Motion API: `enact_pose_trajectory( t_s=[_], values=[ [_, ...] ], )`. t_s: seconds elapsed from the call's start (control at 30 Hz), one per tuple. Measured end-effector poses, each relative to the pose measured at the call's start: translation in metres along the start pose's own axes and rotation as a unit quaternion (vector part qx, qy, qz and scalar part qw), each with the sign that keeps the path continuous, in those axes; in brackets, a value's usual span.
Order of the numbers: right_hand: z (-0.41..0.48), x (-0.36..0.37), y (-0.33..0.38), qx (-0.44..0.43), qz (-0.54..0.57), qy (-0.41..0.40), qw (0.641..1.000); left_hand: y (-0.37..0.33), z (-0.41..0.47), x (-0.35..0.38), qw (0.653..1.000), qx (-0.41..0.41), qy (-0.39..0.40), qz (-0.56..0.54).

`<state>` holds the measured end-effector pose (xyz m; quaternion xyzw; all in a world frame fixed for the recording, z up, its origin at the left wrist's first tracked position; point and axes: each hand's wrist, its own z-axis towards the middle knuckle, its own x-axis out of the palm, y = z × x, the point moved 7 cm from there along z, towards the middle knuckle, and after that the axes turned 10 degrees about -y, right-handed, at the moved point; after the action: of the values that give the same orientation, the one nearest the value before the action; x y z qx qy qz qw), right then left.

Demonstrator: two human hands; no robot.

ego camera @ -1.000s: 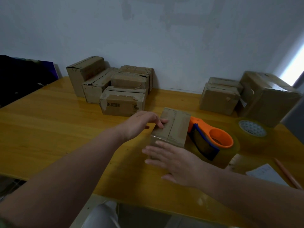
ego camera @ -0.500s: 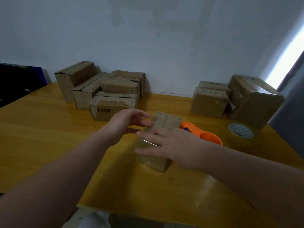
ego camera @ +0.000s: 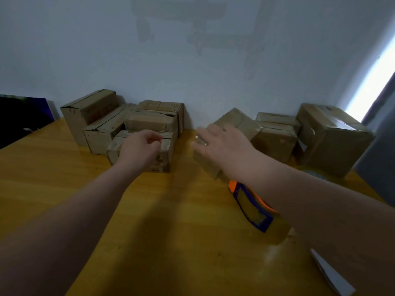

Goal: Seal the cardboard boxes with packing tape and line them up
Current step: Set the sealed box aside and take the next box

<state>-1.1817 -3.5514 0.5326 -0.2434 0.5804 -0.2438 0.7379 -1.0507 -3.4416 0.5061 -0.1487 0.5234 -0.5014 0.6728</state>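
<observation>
Two hands out: your right hand (ego camera: 222,144) lies flat-fingered on the small cardboard box (ego camera: 239,122); your left hand (ego camera: 139,150) hovers loosely curled, empty.

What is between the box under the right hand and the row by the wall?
Nothing visible: the box under the right hand is right beside the right-hand boxes; blur hides whether they touch.
</observation>
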Motion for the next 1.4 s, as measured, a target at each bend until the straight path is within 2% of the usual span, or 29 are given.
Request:
enact_pose_trajectory(
  t_s=[0.17,0.33,0.53,0.77,0.93,1.1,1.4],
  values=[
    [0.000,0.044,-0.062,0.150,-0.010,0.083,0.985,-0.015,0.009,0.027,0.996,0.039,0.058,0.046],
    [-0.010,0.093,-0.085,0.212,0.003,0.169,0.962,-0.019,0.013,0.052,0.992,0.060,0.088,0.062],
    [-0.013,0.133,-0.092,0.214,-0.023,0.238,0.947,-0.009,0.021,0.076,0.990,0.059,0.113,0.066],
    [-0.001,0.166,-0.094,0.144,-0.103,0.307,0.935,-0.002,0.034,0.090,0.984,0.087,0.112,0.109],
    [0.011,0.187,-0.094,0.141,-0.133,0.344,0.919,-0.003,0.039,0.098,0.977,0.105,0.121,0.139],
    [0.006,0.209,-0.097,0.156,-0.185,0.353,0.904,-0.002,0.045,0.104,0.965,0.139,0.126,0.181],
    [-0.016,0.216,-0.110,0.163,-0.201,0.355,0.898,-0.004,0.045,0.106,0.950,0.187,0.120,0.219]
  ],
)
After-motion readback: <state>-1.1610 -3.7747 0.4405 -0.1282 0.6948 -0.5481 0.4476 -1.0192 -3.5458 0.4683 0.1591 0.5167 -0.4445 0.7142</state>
